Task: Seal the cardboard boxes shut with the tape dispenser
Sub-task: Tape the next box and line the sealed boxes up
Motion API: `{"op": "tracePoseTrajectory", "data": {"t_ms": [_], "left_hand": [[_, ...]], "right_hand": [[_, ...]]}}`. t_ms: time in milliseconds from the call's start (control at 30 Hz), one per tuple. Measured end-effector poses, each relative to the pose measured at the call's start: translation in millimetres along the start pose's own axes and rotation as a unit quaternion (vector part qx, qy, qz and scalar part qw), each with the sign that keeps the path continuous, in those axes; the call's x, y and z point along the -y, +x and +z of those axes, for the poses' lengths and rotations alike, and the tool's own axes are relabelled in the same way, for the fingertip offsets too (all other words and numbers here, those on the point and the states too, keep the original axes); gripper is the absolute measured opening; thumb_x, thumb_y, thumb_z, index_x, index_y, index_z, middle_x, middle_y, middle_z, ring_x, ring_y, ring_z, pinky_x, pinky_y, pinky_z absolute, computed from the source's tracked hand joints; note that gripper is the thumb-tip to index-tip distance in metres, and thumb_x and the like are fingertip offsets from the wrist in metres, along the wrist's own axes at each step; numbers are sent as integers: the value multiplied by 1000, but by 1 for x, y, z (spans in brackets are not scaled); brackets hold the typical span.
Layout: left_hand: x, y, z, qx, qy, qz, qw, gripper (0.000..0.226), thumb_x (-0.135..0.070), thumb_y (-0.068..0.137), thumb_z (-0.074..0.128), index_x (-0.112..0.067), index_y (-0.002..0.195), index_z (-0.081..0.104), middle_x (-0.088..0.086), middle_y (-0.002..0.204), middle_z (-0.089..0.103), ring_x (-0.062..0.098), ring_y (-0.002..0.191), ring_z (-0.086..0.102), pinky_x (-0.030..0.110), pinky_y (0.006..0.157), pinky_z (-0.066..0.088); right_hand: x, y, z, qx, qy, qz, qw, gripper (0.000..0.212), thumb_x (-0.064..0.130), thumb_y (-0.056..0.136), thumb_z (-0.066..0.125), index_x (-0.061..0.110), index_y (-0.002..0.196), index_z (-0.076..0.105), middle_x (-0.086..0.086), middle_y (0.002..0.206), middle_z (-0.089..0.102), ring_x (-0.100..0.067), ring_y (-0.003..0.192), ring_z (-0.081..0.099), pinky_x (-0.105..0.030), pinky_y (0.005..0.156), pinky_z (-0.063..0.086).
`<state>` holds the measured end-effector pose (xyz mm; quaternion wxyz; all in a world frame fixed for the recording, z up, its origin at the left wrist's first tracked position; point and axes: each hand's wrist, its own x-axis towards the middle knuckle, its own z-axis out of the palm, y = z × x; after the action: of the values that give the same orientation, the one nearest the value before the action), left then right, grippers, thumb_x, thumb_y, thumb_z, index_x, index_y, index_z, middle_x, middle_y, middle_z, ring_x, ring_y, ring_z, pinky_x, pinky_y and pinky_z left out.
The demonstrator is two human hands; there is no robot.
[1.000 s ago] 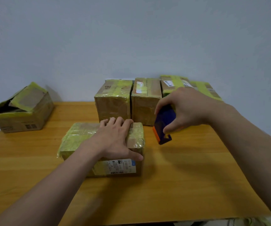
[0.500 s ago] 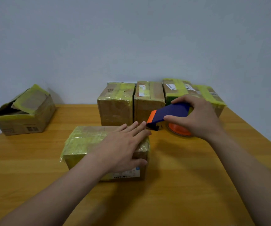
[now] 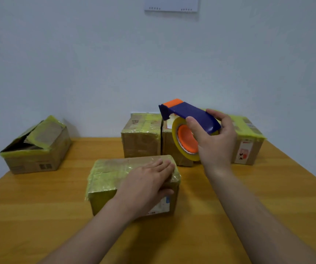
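Observation:
A cardboard box (image 3: 111, 174) wrapped in yellowish tape lies in the middle of the wooden table (image 3: 248, 197). My left hand (image 3: 145, 185) rests flat on the box's right end, fingers straight and the thumb down its front face. My right hand (image 3: 212, 140) grips the blue and orange tape dispenser (image 3: 185, 126) by its handle, lifted in the air to the upper right of the box, with the tape roll facing me. The dispenser is apart from the box.
A row of taped boxes (image 3: 142, 136) stands at the back against the wall, the rightmost box (image 3: 248, 145) partly behind my right hand. An open box (image 3: 37, 147) with raised flaps sits at the far left. A white panel (image 3: 172, 4) hangs on the wall.
My right hand has lifted the dispenser up and away from the box's right end. My left hand stays on the box, fingers now flat on its top.

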<state>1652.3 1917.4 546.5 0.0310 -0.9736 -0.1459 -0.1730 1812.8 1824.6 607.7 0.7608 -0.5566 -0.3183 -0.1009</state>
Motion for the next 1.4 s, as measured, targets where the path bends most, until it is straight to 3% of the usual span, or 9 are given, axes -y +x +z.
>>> {"op": "tracePoseTrajectory", "data": {"t_ms": [100,300,433,633,833,1067,1167,1300,1400], "left_hand": [[-7,5,-1,-20,-12,-32,999,74,-65,91,64,-33,154,45,-15,160,45,15,138,54,36,108,49],[-15,-2,6,-34,65,-67,995,89,-77,60,83,-27,132,69,-7,131,72,16,116,71,34,89,59],[-3,0,8,-38,32,-68,996,91,-79,78,67,-27,150,49,-9,153,54,19,128,62,37,95,56],[6,-9,7,-60,40,-58,996,90,-84,82,54,-30,155,46,-11,157,51,13,144,48,35,111,41],[8,-14,9,-57,20,-85,995,90,-84,74,67,-25,142,60,-11,141,61,15,113,68,31,88,57],[28,-17,-3,-40,5,-36,999,86,-56,77,82,-36,153,48,-14,153,54,16,136,54,39,111,44],[49,-29,-6,-44,19,-46,998,91,-69,77,77,-38,156,43,-14,161,44,11,147,43,38,117,37],[58,-39,-2,-44,31,-43,998,86,-82,82,53,-38,156,44,-15,159,41,10,150,38,32,117,35],[57,-34,-4,-32,18,-48,998,86,-83,81,56,-40,154,45,-19,159,40,6,150,36,32,116,39]], "right_hand": [[6,-7,22,-25,31,19,999,64,42,79,88,29,132,55,15,123,58,-8,114,62,-13,68,56],[-1,-10,39,-79,77,46,993,60,35,82,88,26,131,55,10,125,61,-12,114,65,-18,75,58],[-5,-14,47,-86,96,46,991,59,36,82,88,30,129,54,10,125,61,-11,113,65,-17,73,58],[-16,-16,61,-99,120,76,985,60,39,81,88,34,129,53,12,127,60,-9,114,65,-19,74,59],[-31,-26,72,-129,136,100,977,64,42,80,88,30,132,52,9,128,60,-14,117,64,-14,70,58],[-37,-38,74,-91,137,98,982,58,41,78,86,42,123,48,23,122,56,3,113,63,-16,70,58],[-37,-39,71,-69,130,93,985,60,46,75,84,43,122,47,26,119,56,16,110,58,-16,70,58],[-41,-41,71,-36,108,70,991,63,46,76,86,44,124,46,24,122,56,10,112,60,-16,71,58],[-42,-42,74,-17,91,60,994,63,39,79,88,41,125,46,21,125,56,9,113,60,-16,72,58]]}}
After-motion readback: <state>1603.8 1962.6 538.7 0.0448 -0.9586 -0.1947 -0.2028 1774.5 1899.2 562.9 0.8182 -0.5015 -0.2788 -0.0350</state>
